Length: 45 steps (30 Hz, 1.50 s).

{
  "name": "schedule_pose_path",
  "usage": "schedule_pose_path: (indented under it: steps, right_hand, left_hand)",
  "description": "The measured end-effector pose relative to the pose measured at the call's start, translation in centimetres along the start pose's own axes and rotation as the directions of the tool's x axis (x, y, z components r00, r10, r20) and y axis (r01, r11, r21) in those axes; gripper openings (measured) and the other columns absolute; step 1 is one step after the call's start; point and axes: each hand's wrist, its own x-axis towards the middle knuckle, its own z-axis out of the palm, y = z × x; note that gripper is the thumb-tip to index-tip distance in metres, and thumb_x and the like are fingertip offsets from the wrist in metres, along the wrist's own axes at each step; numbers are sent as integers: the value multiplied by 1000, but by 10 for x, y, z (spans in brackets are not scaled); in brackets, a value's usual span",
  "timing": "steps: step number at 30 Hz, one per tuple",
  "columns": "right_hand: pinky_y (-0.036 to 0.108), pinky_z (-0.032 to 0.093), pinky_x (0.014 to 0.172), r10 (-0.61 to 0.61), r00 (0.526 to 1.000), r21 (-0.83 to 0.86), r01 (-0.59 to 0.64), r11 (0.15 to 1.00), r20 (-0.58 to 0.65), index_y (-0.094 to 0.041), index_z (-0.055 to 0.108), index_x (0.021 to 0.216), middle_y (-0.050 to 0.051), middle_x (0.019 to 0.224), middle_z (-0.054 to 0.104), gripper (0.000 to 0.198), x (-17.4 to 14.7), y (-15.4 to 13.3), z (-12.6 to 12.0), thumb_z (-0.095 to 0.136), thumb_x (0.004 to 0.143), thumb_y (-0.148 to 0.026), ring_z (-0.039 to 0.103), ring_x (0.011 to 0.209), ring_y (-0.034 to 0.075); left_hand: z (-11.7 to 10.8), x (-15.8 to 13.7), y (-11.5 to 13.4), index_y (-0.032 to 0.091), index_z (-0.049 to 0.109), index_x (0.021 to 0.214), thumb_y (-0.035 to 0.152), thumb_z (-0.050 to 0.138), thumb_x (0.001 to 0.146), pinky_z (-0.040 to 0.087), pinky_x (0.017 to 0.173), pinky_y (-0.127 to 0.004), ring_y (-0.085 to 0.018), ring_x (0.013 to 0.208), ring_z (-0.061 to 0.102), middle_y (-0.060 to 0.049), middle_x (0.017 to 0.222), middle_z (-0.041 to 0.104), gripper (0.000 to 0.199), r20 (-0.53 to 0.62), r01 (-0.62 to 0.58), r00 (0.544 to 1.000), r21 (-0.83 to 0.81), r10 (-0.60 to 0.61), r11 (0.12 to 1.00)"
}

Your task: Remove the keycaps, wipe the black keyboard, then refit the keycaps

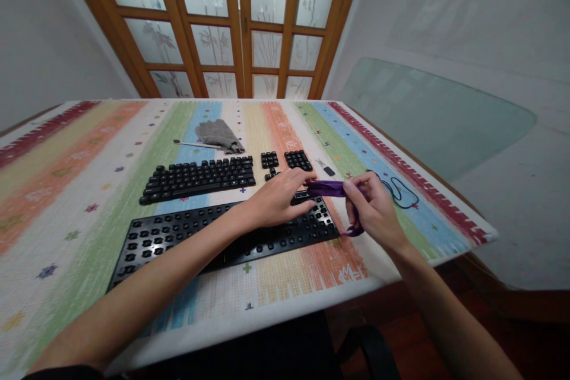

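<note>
A black keyboard base [187, 228] with its keycaps off lies across the table before me. My left hand [280, 197] is over its upper right part, thumb and fingers apart. Just right of the base, my right hand [376, 208] pinches a purple cloth [327, 188] between thumb and fingers. The cloth stretches left to my left fingertips, and whether they grip it is unclear. A loose end of it hangs below my right hand, near the base's right corner. Behind the base, the removed black keycaps [200, 178] are laid out in keyboard order, with smaller groups to the right.
A grey cloth [219, 135] lies behind the keycaps, beside a thin-handled brush [196, 143]. Right of the number keycaps is a small black piece [329, 171]. A black cable [401, 196] curls beyond my right hand. The striped tablecloth [267, 294] reaches the table's front edge.
</note>
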Motion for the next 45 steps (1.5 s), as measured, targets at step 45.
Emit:
schedule_pose_path:
  steps: [45]
  right_hand:
    - [32,46,75,-113,757,-428,478,767,643,-19,73,95,5,91,63,14,-7,1,63,60,88,-16,60,82,18]
  left_hand:
    - [-41,-127,13,17,70,84,16,53,91,47,77,-34,-20,84,54,-7,90,60,19,188,75,971,338,-146,938]
